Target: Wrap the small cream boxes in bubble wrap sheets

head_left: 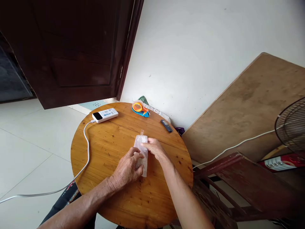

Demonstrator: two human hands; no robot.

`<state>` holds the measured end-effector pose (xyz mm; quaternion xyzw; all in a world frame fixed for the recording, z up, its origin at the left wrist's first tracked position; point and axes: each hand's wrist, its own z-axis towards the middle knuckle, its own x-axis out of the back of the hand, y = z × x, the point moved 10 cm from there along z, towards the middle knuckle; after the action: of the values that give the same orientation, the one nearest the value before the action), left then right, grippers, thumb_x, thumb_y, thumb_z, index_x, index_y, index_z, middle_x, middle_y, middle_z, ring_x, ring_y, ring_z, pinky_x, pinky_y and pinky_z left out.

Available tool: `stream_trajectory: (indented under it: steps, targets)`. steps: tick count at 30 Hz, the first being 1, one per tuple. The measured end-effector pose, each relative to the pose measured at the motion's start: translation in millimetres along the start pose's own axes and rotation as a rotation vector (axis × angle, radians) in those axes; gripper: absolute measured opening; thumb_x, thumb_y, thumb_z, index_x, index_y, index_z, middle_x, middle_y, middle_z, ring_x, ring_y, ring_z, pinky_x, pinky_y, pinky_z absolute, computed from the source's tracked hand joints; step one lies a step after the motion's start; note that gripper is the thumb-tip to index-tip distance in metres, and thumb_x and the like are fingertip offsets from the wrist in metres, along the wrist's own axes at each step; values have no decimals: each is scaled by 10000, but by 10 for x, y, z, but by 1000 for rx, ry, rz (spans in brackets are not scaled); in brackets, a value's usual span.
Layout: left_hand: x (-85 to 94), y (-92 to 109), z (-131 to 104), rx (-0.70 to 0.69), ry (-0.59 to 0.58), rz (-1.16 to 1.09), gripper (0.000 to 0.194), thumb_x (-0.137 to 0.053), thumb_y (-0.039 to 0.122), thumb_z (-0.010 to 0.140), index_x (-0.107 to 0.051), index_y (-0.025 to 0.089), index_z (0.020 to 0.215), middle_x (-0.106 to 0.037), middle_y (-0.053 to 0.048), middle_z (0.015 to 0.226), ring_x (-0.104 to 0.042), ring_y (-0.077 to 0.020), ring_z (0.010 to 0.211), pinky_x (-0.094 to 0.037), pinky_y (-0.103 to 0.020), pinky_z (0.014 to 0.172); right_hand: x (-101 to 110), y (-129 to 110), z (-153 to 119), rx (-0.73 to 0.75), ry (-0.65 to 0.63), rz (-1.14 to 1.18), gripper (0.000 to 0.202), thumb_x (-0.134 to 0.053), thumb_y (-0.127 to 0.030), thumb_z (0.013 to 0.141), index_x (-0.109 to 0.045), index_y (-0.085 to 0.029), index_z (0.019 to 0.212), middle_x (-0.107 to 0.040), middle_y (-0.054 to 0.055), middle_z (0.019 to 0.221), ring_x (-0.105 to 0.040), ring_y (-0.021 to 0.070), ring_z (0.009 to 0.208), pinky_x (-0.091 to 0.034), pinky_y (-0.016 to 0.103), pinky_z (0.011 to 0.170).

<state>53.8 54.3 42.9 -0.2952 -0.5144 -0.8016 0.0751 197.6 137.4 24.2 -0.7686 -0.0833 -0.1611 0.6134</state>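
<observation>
A narrow packet in bubble wrap (145,165) lies lengthwise on the round wooden table (107,140). From its far end sticks a small piece of clear tape (142,132). My left hand (130,165) rests over the packet's left side, its fingers bent and spread apart. On the right edge near the far end, my right hand (154,147) grips the wrap, with the thumb on top and the fingers partly hidden at the side. What the wrap encloses cannot be made out.
A white power bank (105,115) with a white cable (88,149) is at the table's back left. An orange and blue tape dispenser (140,109) and a dark pixelated item (166,126) lie toward the back. A wooden chair (252,181) and fan (292,124) are right.
</observation>
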Motion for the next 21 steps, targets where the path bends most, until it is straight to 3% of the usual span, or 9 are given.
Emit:
stream_trajectory:
  steps: [4, 6, 10, 17, 21]
  targets:
    - [-15, 111, 7, -88, -68, 102, 550, -549, 134, 781, -557, 275, 1313, -402, -69, 1528, -606, -255, 1172, -537, -402, 957, -72, -19, 21, 70, 10, 25, 184, -673, -276, 546, -671, -159, 689, -631, -28, 600, -519, 126, 555, -393, 224, 514]
    - [-30, 159, 16, -120, -119, 148, 516, -521, 128, 800, -580, 276, 1290, -453, -57, 1507, -580, -273, 1218, -517, -423, 992, -69, -16, 12, 113, 43, 40, 174, -679, -289, 558, -660, -160, 673, -613, -35, 584, -504, 127, 564, -388, 227, 526]
    - [-36, 174, 37, -96, -176, 141, 379, -500, 137, 815, -651, 229, 1150, -663, -64, 1225, -625, -254, 1109, -511, -393, 984, 5, 1, -61, 181, 101, 105, 232, -706, -343, 598, -662, -162, 737, -654, -18, 669, -537, 142, 636, -431, 243, 599]
    - [-22, 91, 26, -53, -122, 27, 392, -500, 179, 818, -639, 226, 1182, -632, -68, 1120, -643, -222, 978, -526, -355, 892, -18, -75, -188, 238, -2, 393, 272, -774, -347, 625, -655, -178, 803, -681, -5, 726, -557, 141, 635, -453, 255, 615]
    - [-17, 30, 14, -38, -76, 56, 383, -511, 199, 809, -650, 206, 1166, -608, -84, 1160, -641, -227, 969, -528, -363, 875, -41, -171, -218, 262, -59, 431, 281, -801, -331, 617, -667, -190, 820, -691, -1, 759, -580, 153, 677, -469, 269, 660]
